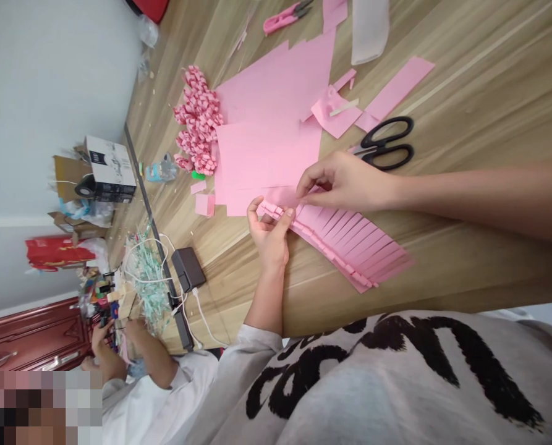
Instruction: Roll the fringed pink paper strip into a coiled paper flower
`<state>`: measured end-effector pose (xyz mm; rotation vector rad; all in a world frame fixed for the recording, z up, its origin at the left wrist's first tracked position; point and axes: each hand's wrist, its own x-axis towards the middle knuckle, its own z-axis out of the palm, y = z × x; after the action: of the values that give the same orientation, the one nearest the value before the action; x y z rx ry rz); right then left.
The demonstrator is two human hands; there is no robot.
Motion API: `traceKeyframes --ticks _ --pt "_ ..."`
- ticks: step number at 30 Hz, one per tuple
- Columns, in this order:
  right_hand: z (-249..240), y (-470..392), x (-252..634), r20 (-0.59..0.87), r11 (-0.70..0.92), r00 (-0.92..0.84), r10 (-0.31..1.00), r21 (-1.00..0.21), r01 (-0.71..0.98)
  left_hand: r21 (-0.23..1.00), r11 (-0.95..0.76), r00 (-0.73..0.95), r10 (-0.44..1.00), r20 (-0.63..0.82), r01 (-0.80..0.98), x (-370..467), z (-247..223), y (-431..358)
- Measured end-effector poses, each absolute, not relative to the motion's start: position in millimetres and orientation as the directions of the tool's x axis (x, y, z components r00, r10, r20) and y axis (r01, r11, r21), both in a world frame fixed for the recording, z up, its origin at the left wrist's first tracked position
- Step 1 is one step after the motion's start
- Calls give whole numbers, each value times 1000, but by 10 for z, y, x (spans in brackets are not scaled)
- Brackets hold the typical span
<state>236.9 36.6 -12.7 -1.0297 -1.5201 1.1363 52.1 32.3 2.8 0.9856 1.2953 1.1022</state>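
My left hand pinches one end of a pink paper strip cut into a long fringe. Small folded loops run along the strip's near edge, while the loose fringe fans out to the right. Just above the strip, my right hand has thumb and forefinger pressed together; whatever lies between them is too small to make out. Beyond both hands lie flat pink paper sheets. Black-handled scissors rest beside my right wrist, their blades partly hidden behind the hand.
A heap of curled pink paper flowers sits left of the sheets. Pink thread snips and paper scraps lie farther off. A bottle, a black power adapter with cables, and a co-worker's arms are at left.
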Motion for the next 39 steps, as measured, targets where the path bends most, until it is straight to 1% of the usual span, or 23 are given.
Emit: traceKeyframes --ticks 4,10,14,17,20,25,32,39 --pt "-116 364 2357 172 177 -171 970 -984 17 973 223 -40 974 -225 -59 510 32 330" --pt "-119 391 2379 168 170 -178 969 -985 -3 967 248 -51 967 -251 -56 506 36 338" --pt "-127 377 2373 161 165 -166 973 -986 13 967 249 -79 964 -253 -56 513 31 327" --pt "-118 370 2368 142 147 -138 980 -989 30 966 253 -57 965 -256 -58 518 34 318" --pt "-107 376 2374 152 159 -147 977 -986 40 963 262 -41 963 -265 -65 521 42 318" --pt "-114 373 2370 138 138 -164 977 -990 -9 977 207 -38 977 -209 -46 520 35 322" --pt "-131 355 2364 168 170 -160 973 -985 2 990 140 -69 988 -141 -12 522 4 278" --pt "-124 365 2369 134 136 -161 978 -991 0 979 193 -114 973 -200 -70 541 27 276"
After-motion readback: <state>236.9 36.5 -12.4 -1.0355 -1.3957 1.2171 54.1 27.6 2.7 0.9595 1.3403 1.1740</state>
